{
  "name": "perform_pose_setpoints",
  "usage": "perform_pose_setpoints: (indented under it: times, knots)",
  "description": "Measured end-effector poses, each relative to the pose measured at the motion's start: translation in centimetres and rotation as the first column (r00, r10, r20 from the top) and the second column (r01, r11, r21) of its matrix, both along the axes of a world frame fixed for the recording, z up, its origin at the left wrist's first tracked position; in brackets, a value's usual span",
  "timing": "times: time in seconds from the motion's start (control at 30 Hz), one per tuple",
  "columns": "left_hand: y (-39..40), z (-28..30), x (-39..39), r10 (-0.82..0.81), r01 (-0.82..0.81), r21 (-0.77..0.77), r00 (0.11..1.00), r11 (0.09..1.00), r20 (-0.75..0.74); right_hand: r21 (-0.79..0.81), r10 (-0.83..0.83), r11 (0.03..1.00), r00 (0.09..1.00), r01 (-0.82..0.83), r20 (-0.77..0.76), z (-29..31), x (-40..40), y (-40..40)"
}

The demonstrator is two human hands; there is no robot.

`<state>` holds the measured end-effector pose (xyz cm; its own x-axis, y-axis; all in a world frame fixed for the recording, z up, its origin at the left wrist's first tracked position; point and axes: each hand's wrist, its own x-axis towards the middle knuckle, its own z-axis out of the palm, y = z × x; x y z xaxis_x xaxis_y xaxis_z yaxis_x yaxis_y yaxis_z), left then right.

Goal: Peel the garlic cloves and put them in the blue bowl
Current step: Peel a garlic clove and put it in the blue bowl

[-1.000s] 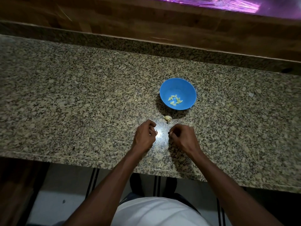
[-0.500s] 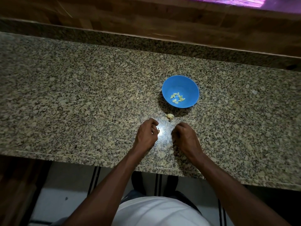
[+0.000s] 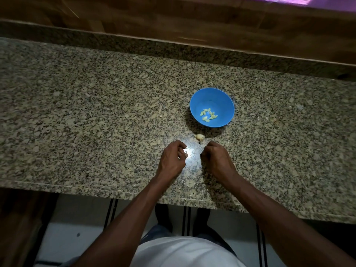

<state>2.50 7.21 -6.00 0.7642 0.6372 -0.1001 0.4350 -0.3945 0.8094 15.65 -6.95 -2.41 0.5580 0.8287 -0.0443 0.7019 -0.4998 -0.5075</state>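
The blue bowl (image 3: 212, 97) stands on the granite counter and holds several peeled pale cloves (image 3: 208, 114). A small unpeeled piece of garlic (image 3: 200, 137) lies on the counter just in front of the bowl. My left hand (image 3: 172, 158) rests on the counter below and left of that garlic, fingers curled toward the thumb; whether it pinches anything is hidden. My right hand (image 3: 217, 159) rests to the right of it, knuckles up and fingers curled under, with nothing visible in it. The two hands are a short gap apart, with a bright glare on the counter between them.
The speckled granite counter (image 3: 96, 122) runs left and right, with its front edge close to my body. A raised granite ledge and a wooden wall (image 3: 173, 22) bound it at the back. Small pale flecks lie at the far right (image 3: 275, 120).
The view has shifted slightly. Both hands stay in nearly the same spot in front of the garlic piece, fingers still curled.
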Motion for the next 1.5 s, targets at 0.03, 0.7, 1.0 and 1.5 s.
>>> perform_pose_setpoints:
  times: [0.03, 0.7, 1.0, 1.5]
  knots:
    - [0.0, 0.0, 0.0, -0.003, 0.003, -0.001, 1.000, 1.000, 0.008, 0.010, -0.001, 1.000, 1.000, 0.001, -0.009, -0.1, 0.0, 0.0]
    - [-0.8, 2.8, 0.3, 0.062, -0.006, -0.439, 0.992, 0.899, 0.113, 0.057, -0.363, 0.748, 0.479, 0.661, -0.799, 0.6, -1.8, -0.7]
    - [-2.7, 3.2, 1.0, 0.119, -0.060, -0.361, 0.983, 0.930, 0.141, 0.046, -0.299, 0.772, 0.426, 0.634, -0.854, 1.3, -2.6, -1.2]
    - [-4.2, 4.7, 2.7, 0.294, -0.345, -0.782, 0.931, 0.518, -0.216, 0.247, -0.290, 0.855, 0.815, 0.456, -0.501, 0.1, -1.7, -1.8]
